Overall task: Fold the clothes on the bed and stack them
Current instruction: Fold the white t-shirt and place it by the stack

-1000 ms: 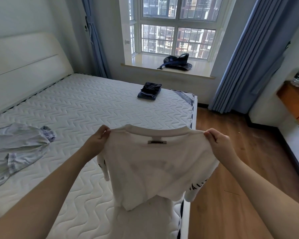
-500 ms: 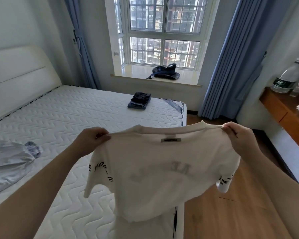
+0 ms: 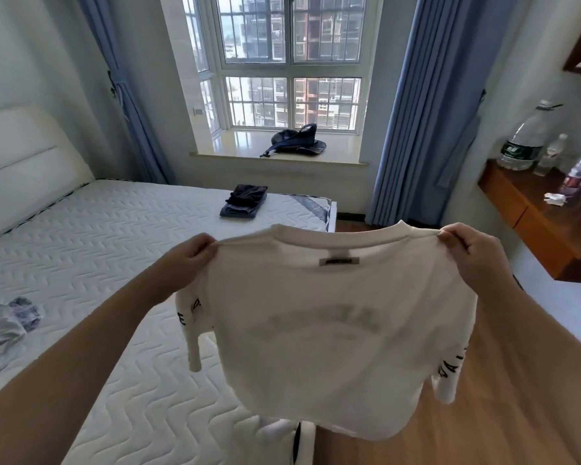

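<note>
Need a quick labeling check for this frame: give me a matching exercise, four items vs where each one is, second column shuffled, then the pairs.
Items
1. white T-shirt
2. folded dark clothes
3. dark hat
4. large water bottle

Places
A. on the window sill
B. on the wooden desk at the right
C. held up by its shoulders, left hand and right hand gripping it
D. on the far corner of the mattress

Pairs: 1-C, 2-D, 3-A, 4-B
</note>
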Motion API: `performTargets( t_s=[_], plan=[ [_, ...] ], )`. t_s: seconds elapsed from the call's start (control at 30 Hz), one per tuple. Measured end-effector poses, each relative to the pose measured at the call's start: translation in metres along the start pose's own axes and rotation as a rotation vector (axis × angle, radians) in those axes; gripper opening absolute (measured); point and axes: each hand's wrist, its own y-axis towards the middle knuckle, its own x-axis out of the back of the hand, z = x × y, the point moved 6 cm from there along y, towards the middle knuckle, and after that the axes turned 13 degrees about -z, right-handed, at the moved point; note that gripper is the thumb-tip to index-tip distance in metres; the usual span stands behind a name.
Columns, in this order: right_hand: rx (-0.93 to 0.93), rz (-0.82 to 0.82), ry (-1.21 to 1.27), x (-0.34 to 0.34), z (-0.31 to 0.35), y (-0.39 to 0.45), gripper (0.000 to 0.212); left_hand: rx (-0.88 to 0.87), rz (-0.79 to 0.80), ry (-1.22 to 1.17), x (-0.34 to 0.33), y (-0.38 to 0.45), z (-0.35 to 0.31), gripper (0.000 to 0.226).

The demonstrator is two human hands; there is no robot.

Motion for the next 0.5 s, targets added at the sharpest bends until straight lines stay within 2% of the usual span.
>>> performTargets(
  t_s=[0.17, 0.33, 0.4, 0.5],
  plan=[
    [-0.035, 0.04, 0.02, 0.021, -0.057, 0.03, 0.012, -0.009, 0.067, -0.118, -0.034, 0.007, -0.062, 0.017],
    [-0.066, 0.05, 0.061, 0.033, -0.096, 0.046, 0.009, 0.009, 0.067, -0.107, -0.066, 0.007, -0.09, 0.019],
    [-0.074, 0.056, 0.103, 0.037, -0.101, 0.051, 0.014, 0.015, 0.005, -0.094, -0.073, 0.01, -0.089, 0.02],
    [-0.096, 0.066, 0.163, 0.042, -0.101, 0.06, 0.021, -0.022, -0.188, -0.067, -0.075, 0.018, -0.09, 0.014]
  ],
)
